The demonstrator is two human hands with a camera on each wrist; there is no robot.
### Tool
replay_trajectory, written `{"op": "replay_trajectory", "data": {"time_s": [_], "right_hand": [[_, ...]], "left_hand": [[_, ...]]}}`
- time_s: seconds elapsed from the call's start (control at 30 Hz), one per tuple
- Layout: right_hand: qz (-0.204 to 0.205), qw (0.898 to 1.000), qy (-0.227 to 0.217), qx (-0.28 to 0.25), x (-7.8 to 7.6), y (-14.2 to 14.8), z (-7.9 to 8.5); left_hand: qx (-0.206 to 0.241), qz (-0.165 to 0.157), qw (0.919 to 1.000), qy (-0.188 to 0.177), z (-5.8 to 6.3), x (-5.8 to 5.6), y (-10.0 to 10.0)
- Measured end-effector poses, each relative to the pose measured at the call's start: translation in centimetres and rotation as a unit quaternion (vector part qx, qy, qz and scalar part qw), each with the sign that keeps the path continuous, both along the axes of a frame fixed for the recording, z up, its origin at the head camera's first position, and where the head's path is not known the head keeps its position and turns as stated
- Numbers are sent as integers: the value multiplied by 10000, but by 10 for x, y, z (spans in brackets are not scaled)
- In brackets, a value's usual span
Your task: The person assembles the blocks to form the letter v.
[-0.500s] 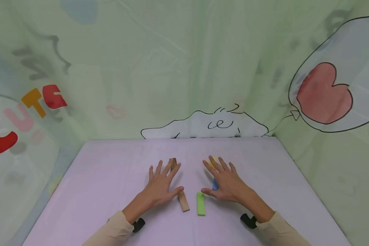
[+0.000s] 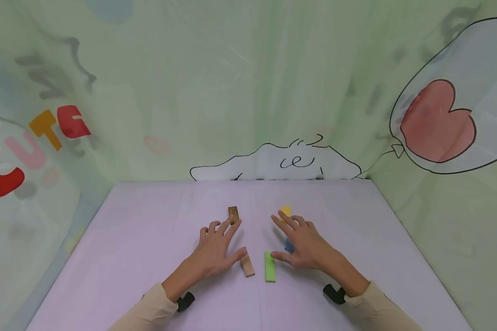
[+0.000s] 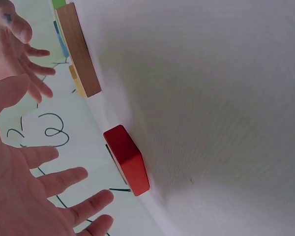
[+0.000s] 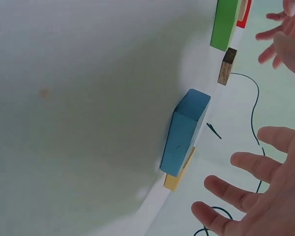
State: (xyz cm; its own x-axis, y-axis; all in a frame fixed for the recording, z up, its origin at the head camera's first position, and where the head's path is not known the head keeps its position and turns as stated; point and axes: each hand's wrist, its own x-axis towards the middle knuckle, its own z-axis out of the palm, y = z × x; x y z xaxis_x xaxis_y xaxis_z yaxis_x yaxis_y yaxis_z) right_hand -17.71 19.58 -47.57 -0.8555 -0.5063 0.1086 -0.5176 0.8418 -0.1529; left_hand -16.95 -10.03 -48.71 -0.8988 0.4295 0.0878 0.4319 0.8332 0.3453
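My left hand (image 2: 215,250) hovers over the table, fingers spread and slightly bent, holding nothing. Beyond its fingertips lies a dark brown wooden block (image 2: 234,214); by its thumb is a light wooden block (image 2: 247,266). A red block (image 3: 129,160) shows in the left wrist view, covered by the hand in the head view. The right hand (image 2: 308,246) is likewise raised with loosely bent fingers and nothing in them. Its thumb overlaps the end of a green block (image 2: 270,267). Partly behind this hand are a blue block (image 2: 289,246) and a yellow block (image 2: 286,211).
A pale lilac cloth covers the table (image 2: 149,220). Printed fabric walls (image 2: 190,92) rise at its back and both sides. Black wrist mounts (image 2: 334,294) stick out below the sleeve cuffs.
Fingers of both hands have bent a little more, most clearly the left hand's outer ones. The head view has tilted slightly, so table and blocks sit a bit higher in it.
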Motion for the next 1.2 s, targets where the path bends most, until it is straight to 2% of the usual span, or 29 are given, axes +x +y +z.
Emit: {"op": "replay_trajectory", "data": {"time_s": [0.23, 0.43, 0.57, 0.67, 0.8, 1.03, 1.2], "right_hand": [[34, 9999, -85, -78, 0, 1, 3], [313, 9963, -603, -523, 3, 2, 7], [311, 9911, -1083, -704, 6, 2, 11], [264, 9885, -1308, -710, 8, 1, 12], [397, 9857, -1485, -695, 9, 0, 13], [607, 9763, -1977, -638, 14, -4, 15], [656, 9748, -2066, -535, 16, -9, 12]], "left_hand": [[80, -159, 9998, -36, 2, -1, -1], [527, -448, 9948, -743, 4, 1, -2], [707, -521, 9913, -979, 9, 4, -1], [699, -479, 9898, -1144, 11, 6, 0], [629, -498, 9873, -1374, 10, 7, 0], [698, -592, 9825, -1620, 8, 4, 2], [591, -562, 9808, -1770, 3, 5, 6]]}}
